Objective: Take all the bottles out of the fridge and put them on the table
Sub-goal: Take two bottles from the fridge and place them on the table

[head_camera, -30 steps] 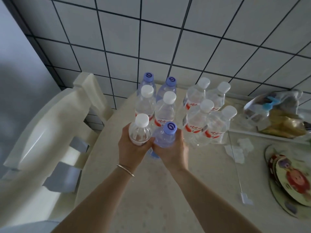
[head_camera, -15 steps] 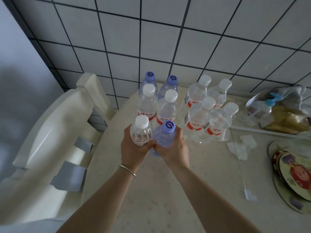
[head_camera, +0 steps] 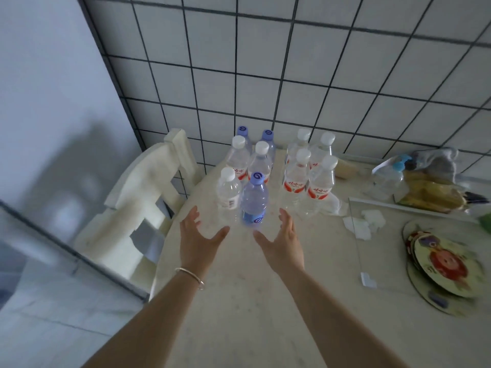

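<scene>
- Head view: we see the left hand point(head_camera: 198, 236) and right hand point(head_camera: 283, 241) spread wide, empty, at centre frame.
- Ten bottles point(head_camera: 254, 201) stand upright on the counter point(head_camera: 239, 301), just above the hands.

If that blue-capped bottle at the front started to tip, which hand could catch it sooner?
Probably the right hand. Both hands are open and apart from the bottles, but the blue-capped bottle stands nearer it; the left hand sits below the white-capped bottle.

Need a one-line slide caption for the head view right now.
Both hands, left and right, open near two front bottles standing on the table.
</scene>
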